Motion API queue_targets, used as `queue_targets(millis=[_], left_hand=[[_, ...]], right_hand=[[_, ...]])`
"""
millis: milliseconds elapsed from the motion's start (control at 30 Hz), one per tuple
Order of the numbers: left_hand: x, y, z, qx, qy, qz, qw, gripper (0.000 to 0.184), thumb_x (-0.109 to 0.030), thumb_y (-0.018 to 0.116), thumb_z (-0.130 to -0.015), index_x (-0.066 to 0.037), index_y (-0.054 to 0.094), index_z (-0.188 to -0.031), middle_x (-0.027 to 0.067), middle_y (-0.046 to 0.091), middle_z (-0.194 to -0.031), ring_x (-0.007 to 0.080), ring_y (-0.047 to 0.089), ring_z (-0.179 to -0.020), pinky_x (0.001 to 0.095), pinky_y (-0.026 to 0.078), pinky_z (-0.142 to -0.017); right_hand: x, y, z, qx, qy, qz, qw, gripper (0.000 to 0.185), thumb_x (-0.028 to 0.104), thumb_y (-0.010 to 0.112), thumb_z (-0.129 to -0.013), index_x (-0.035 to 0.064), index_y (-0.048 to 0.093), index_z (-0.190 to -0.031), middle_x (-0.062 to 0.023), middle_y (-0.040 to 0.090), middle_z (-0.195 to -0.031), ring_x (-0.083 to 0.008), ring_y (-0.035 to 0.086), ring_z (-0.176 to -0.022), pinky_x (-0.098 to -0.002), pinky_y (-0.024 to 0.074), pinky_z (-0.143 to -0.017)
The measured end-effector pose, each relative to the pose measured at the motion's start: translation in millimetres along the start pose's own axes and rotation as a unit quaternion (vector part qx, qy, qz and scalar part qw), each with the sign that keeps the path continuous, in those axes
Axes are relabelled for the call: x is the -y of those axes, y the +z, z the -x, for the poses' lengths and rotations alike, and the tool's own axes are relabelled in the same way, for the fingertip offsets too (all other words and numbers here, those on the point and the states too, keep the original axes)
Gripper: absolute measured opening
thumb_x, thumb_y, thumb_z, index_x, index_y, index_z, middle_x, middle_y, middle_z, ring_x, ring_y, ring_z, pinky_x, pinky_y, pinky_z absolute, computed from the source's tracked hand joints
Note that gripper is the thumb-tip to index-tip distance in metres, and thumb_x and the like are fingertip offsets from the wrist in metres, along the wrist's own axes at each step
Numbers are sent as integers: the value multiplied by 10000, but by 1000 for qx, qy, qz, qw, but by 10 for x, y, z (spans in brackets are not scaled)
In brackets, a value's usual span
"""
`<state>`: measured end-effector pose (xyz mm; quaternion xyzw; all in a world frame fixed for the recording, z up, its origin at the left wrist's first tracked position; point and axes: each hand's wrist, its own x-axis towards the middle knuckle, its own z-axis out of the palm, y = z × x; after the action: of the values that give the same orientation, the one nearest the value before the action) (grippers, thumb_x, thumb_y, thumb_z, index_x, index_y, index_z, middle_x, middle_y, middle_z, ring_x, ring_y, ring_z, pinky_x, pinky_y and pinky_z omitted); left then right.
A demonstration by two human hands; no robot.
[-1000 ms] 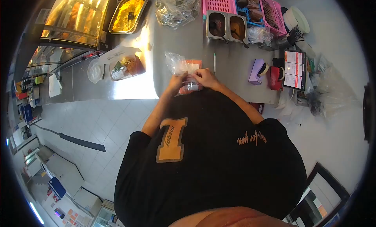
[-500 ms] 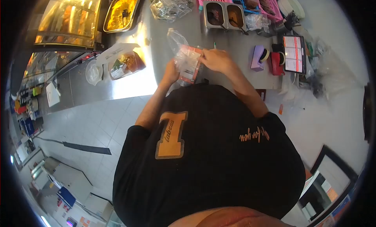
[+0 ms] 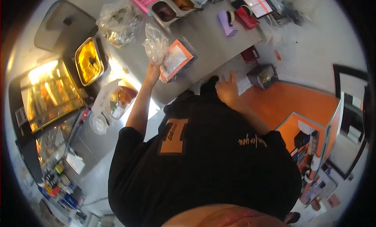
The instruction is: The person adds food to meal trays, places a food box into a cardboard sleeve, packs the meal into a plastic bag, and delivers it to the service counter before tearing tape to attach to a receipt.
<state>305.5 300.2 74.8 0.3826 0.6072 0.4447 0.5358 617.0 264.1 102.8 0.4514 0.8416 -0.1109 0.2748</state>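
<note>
My left hand (image 3: 154, 71) is closed on a crumpled clear plastic bag (image 3: 156, 45), which stands up above the fingers. Just right of that hand, against the bag, is a flat orange-edged packet (image 3: 177, 61) with a white middle, near the counter's front edge. I cannot tell whether the hand touches the packet too. My right hand (image 3: 228, 90) is off the counter edge, in front of my body, with its fingers stretched out and nothing in them.
On the steel counter (image 3: 211, 47) are purple (image 3: 227, 23) and red tape dispensers (image 3: 246, 17), sauce tubs (image 3: 172, 7), a bundle of plastic (image 3: 118, 23), a yellow food tray (image 3: 89, 61) and a food box (image 3: 120, 99). A bin (image 3: 262, 76) stands below, at right.
My right hand has left the packet and dropped back off the counter. My left hand stays at the bag. The view has turned, showing the bin and orange panel at right.
</note>
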Motion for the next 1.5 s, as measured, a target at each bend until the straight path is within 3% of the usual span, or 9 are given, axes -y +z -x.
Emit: queue_targets(millis=[300,333,433,600,833,1000,1200,1333,1500], left_hand=[[-464,881,-309,201,120,-154,960,488,-359,494,-979,24,548,-1277,113,594,-1226,208,556,-1101,342,437,-945],[-622,1091,-240,242,148,-107,953,464,-309,539,-951,27,547,-1271,115,600,-1220,206,556,-1116,349,441,-956],[-645,1648,-89,360,176,-76,913,521,-265,645,-863,14,515,-1283,98,584,-1222,199,559,-1113,354,454,-953],[-648,3170,503,570,297,-118,757,519,-219,671,-783,-8,539,-1239,124,575,-1208,248,559,-1087,382,433,-957],[-755,5339,2609,552,596,-315,490,739,-370,780,-677,-38,508,-1278,177,504,-1330,382,384,-1319,622,240,-1088],[-1111,5570,3634,925,249,-164,236,819,-567,568,-887,-33,337,-1462,198,338,-1503,357,321,-1385,528,198,-1137],[-574,5511,3618,949,53,-124,286,760,-619,395,-939,-71,379,-1464,158,389,-1493,314,301,-1405,439,189,-1156],[189,5428,3218,825,-52,-324,460,694,-630,417,-926,-137,483,-1411,143,439,-1461,325,280,-1422,542,107,-1164],[813,5062,2367,390,551,-687,270,721,-704,463,-861,-181,529,-1353,102,450,-1452,318,331,-1397,767,-38,-1043]], right_hand=[[57,-1050,1220,71,-406,-638,650,556,436,544,-950,112,488,-1399,-150,453,-1444,-322,392,-1356,-512,290,-1088],[24,-585,1123,11,-249,-468,847,552,448,505,-971,92,485,-1393,-159,514,-1380,-336,477,-1274,-470,334,-1060],[-394,153,1470,-76,240,-222,942,554,472,548,-943,95,521,-1348,-249,578,-1247,-357,584,-1115,-434,415,-990],[-901,1228,2420,-335,272,-794,429,604,430,629,-898,55,478,-1347,-174,596,-1231,-301,588,-1099,-433,448,-972],[-801,3248,3554,-544,264,-776,178,557,218,672,-841,128,452,-1345,-119,566,-1238,-261,622,-1047,-419,594,-753],[-1006,4133,4545,-552,458,-697,-1,501,291,682,-844,124,513,-1286,-125,610,-1087,-217,647,-911,-403,587,-610],[-1717,5048,5313,-249,650,-447,563,653,407,704,-775,69,534,-1307,-196,606,-1216,-294,565,-1161,-533,482,-882],[-2703,5437,6201,-285,593,-394,641,528,338,580,-849,32,562,-1279,-228,569,-1297,-346,492,-1270,-456,413,-1033],[-4108,4585,7093,-690,525,-493,79,586,584,654,-796,58,619,-1054,-83,656,-932,-211,590,-852,-396,436,-699]])
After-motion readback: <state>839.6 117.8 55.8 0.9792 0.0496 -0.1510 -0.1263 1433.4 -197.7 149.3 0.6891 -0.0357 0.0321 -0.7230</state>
